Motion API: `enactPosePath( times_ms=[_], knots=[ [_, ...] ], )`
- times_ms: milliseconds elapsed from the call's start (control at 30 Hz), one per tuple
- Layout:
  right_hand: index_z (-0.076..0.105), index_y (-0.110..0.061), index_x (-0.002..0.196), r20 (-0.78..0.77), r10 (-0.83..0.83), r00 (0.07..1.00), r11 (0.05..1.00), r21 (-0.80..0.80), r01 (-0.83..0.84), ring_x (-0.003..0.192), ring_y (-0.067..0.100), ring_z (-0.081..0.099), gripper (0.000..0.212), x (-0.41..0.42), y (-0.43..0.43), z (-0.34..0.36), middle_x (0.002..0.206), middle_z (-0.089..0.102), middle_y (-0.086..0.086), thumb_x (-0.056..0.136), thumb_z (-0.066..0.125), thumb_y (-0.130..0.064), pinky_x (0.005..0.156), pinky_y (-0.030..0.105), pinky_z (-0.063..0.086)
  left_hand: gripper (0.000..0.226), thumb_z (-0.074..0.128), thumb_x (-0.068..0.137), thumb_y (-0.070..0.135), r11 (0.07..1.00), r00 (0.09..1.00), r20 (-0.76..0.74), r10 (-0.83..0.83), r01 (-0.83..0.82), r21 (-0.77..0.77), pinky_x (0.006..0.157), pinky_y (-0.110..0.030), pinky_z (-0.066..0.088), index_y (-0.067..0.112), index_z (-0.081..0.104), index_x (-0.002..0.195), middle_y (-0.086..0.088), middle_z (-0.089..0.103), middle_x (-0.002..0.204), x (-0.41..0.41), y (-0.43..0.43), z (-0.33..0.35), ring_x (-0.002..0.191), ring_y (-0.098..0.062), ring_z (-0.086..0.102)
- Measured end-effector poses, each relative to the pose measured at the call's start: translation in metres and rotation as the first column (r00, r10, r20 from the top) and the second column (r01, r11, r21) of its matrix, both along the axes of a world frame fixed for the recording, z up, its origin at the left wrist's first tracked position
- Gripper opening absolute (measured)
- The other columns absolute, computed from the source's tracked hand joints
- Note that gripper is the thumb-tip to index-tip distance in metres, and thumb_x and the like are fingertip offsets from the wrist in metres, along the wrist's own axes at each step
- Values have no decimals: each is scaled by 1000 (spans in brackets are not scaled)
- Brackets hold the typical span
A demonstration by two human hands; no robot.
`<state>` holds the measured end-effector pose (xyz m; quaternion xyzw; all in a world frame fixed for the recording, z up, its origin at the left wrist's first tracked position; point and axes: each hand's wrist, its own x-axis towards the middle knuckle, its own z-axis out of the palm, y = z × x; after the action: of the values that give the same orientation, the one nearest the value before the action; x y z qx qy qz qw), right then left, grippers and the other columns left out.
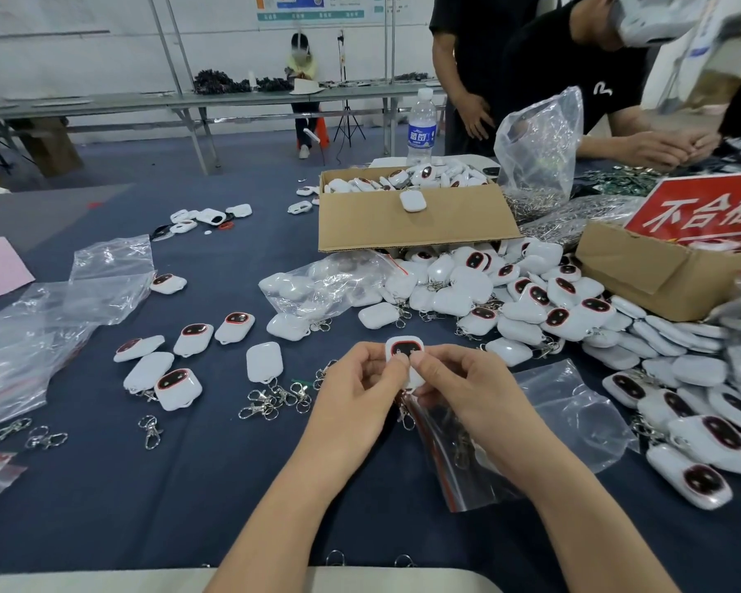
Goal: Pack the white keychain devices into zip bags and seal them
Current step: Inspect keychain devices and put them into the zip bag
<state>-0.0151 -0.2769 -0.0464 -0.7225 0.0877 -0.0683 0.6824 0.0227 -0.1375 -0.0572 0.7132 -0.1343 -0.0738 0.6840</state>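
Near the middle of the desk's point(146, 507) near edge, the left hand point(360, 387) and right hand point(458, 387) pinch one white keychain device point(404, 350) between curled fingers point(371, 352). Its metal clasp point(405, 415) dangles at a clear zip bag point(458, 455) lying under the right wrist.

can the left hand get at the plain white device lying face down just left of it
Probably yes: the face-down device lies on bare cloth beside the left hand, with only loose clips nearby. But the hand is pinching a second device, so it must let go first.
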Motion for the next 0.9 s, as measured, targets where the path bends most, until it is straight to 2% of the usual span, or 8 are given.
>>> enactPosePath(
  times_ms=[100, 200, 333, 400, 567, 700, 800, 900],
  knots=[
    [77, -15, 91, -45, -33, 998, 989, 140, 39, 57, 11, 64, 19, 3, 4, 0, 65, 70, 6, 99, 63, -23, 57, 22, 54, 20, 55, 103, 26, 999, 1000, -8, 29, -29, 18, 64, -16, 52, 25, 74, 100, 5, 75, 78, -1, -3, 1, 66, -4, 65],
    [77, -17, 92, -50, -29, 998, 980, 196, 39, 51, 11, 62, 19, 3, 8, 1, 63, 68, 6, 101, 60, -20, 48, 20, 50, 31, 45, 106, 24, 999, 999, -32, 9, -8, 45, 65, -28, 52, 22, 75, 96, -1, 69, 72, 0, -3, 1, 60, -10, 57],
    [76, -14, 89, -70, 14, 997, 963, 270, 5, 48, 12, 61, 24, 2, 10, 3, 62, 66, 9, 102, 55, -16, 45, 20, 49, 30, 44, 105, 21, 1000, 997, -71, 7, -5, 31, 73, -32, 51, 22, 75, 108, 3, 71, 79, 2, -2, 1, 68, -10, 58],
    [75, -10, 90, -77, 24, 997, 962, 274, -1, 48, 12, 60, 25, 2, 10, 4, 62, 67, 10, 103, 53, -15, 45, 20, 48, 29, 46, 105, 23, 999, 997, -73, 7, -5, 35, 79, -31, 50, 23, 73, 113, 7, 72, 80, 2, -2, 1, 73, -6, 61],
    [78, -17, 77, -69, 3, 998, 958, 287, 17, 49, 13, 61, 36, 2, 10, 4, 63, 68, 13, 103, 54, -14, 45, 20, 49, 27, 48, 105, 24, 998, 997, -46, -68, 68, 2, 70, -18, 49, 27, 74, 100, 7, 68, 76, 0, 0, 4, 71, -5, 59],
    [79, -20, 92, -25, 15, 1000, 967, 256, -8, 52, 13, 62, 29, 2, 8, 2, 65, 67, 10, 103, 53, -16, 47, 21, 49, 23, 55, 100, 18, 991, 992, -3, -128, 128, 28, 66, -11, 43, 30, 70, 113, 8, 59, 72, -2, 2, 7, 68, -1, 53],
    [79, -28, 96, 19, 38, 999, 979, 202, -42, 55, 13, 61, 28, 1, 7, 1, 67, 68, 7, 104, 53, -19, 50, 21, 50, 27, 58, 99, 15, 992, 992, 18, -127, 127, -3, 67, -9, 47, 35, 63, 116, 8, 69, 77, -6, 2, 10, 72, -1, 60],
    [77, -36, 104, 53, 87, 995, 981, 169, -95, 56, 13, 60, 28, 0, 7, 1, 69, 68, 6, 105, 53, -22, 52, 21, 50, 26, 59, 99, 13, 989, 991, -16, -131, 130, -75, 60, -11, 49, 30, 61, 119, 1, 71, 77, -8, 1, 13, 65, -4, 61]
  ],
)
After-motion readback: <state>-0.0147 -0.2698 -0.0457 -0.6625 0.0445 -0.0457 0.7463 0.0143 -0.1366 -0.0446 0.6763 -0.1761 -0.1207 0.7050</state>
